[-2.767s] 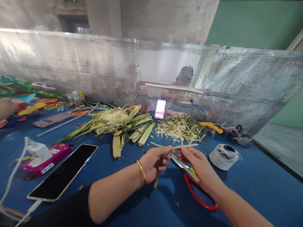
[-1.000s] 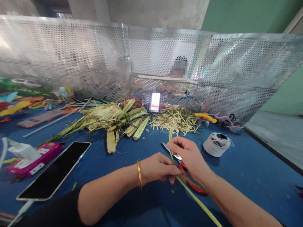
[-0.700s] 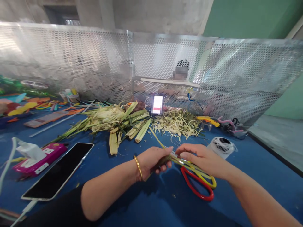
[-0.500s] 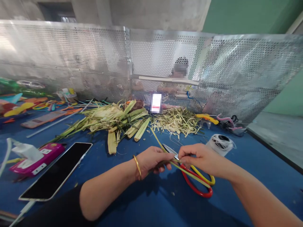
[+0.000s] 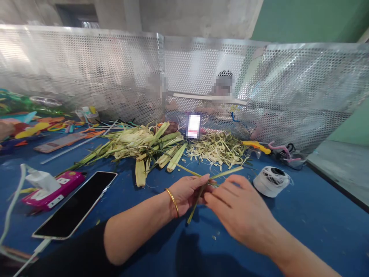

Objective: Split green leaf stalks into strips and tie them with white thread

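My left hand, with a gold bangle at the wrist, pinches narrow green plant strips between thumb and fingers. One strip points up to the right, another toward the leaf heap, and a darker end hangs below the fingers. Close against it, my right hand has curled fingers at the crossing of the strips; its fingertips are partly hidden, and it seems to grip a strip there. No scissors show now. To the right of my right hand stands a spool of white string.
A heap of green leaves and stalks and a pile of shredded strips lie ahead. A phone and magenta power strip are at left. A perforated metal screen bounds the back; another person's hand shows far left.
My right hand has turned and come in closer to my left. The strips now cross at a different angle, with an end hanging down. The red and yellow scissors have gone from sight.
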### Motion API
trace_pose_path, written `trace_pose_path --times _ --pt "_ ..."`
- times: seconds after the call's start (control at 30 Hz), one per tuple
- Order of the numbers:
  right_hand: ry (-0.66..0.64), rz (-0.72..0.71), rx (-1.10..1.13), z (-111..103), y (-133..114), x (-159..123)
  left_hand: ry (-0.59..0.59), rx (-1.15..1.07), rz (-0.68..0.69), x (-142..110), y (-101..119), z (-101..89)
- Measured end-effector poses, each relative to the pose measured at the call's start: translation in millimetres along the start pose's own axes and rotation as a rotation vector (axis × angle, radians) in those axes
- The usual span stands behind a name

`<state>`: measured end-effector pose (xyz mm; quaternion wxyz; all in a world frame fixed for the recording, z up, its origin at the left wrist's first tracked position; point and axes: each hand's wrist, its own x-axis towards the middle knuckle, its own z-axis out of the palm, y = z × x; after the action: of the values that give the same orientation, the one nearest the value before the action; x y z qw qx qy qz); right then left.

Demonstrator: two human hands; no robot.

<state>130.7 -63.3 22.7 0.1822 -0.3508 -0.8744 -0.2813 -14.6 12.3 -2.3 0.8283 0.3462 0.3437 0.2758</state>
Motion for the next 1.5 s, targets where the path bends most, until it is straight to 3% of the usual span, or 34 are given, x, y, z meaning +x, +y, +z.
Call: trace_pose_path --times 0.1,0.27,0.43,0.67,1.13,1.23,1.37,1.5 --pt "-0.09 -0.088 -0.141 12 -16 2 0.022 -0.058 -0.005 -4 3 3.7" --pt "-0.127 -0.045 -0.225 28 -12 2 0.01 -0.084 0.054 -5 4 4.4" --pt "-0.057 -0.031 -0.172 29 -4 0 -0.025 -0.02 0.179 -3 1 2.3" --pt "0.0 -0.055 -0.099 31 -4 -4 0.089 -0.049 0.272 -4 -5 8.5" --pt "-0.087 -0.155 -0.084 38 -14 -4 0.173 -0.122 0.214 0 -15 6.3" --pt "-0.02 -0.069 -0.069 41 -13 -6 0.139 -0.091 0.197 -1 -10 4.5" --pt "0.124 0.233 -0.064 40 -3 -9 0.162 -0.09 0.192 -3 2 3.2" --pt "0.121 0.406 -0.203 35 8 -10 0.142 -0.091 0.141 -5 10 3.8"
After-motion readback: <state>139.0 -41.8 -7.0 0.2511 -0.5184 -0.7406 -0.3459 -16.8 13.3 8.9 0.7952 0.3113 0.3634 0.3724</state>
